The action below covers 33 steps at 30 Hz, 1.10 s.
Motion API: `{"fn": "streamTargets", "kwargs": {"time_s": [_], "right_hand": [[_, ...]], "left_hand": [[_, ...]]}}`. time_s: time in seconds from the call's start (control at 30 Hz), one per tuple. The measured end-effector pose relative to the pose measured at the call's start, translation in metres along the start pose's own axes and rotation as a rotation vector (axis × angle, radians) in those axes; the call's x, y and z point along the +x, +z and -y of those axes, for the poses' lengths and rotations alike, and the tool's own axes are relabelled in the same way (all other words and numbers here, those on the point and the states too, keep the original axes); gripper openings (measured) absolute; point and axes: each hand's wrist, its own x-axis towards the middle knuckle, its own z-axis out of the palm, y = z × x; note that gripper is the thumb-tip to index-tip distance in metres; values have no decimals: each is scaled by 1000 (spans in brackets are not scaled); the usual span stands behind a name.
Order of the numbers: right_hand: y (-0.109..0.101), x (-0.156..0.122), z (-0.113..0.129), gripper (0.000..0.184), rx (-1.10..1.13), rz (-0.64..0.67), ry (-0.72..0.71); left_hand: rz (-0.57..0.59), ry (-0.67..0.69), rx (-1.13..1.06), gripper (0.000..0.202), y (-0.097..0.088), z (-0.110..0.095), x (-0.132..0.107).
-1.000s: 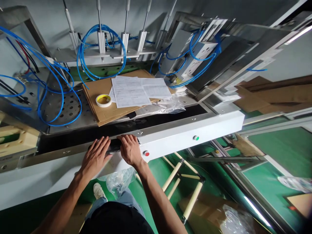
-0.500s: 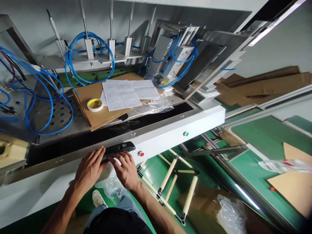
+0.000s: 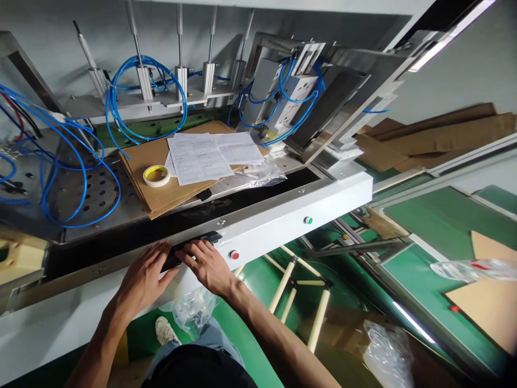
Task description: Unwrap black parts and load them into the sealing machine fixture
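Right hand (image 3: 207,268): fingers moved up over the black part, wrist nearer the red button (image 3: 234,255).
Black part (image 3: 211,236): more covered than half a second ago, tip farther from the red button.
Left hand (image 3: 144,275): slightly farther left of the red button than a second ago.

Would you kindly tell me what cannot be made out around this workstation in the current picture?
Head view, black part: its middle is hidden beneath the left grip and the right grip.
Head view, white sheets: the print is too small to read.
Head view, beige piece: cut off by the left edge.
Head view, clear wrapping at right: red marks too blurred to identify.
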Motion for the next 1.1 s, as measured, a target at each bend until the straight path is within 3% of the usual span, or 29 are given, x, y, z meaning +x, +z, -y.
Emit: {"fn": "streamTargets", "kwargs": {"time_s": [0.3,0.53,0.7,0.97,1.1], "right_hand": [[-13,20,-19,44,57,30,1],[-3,43,-40,40,150,197,82],[4,44,-39,26,143,248,106],[9,28,-22,15,82,67,194],[6,8,0,24,132,-198,280]], "left_hand": [[-251,-35,105,78,-12,-20,0],[-202,15,101,64,1,-8,3],[-132,-8,75,57,12,3,5],[-121,51,39,44,16,10,5],[-97,84,-6,39,10,12,6]]}}
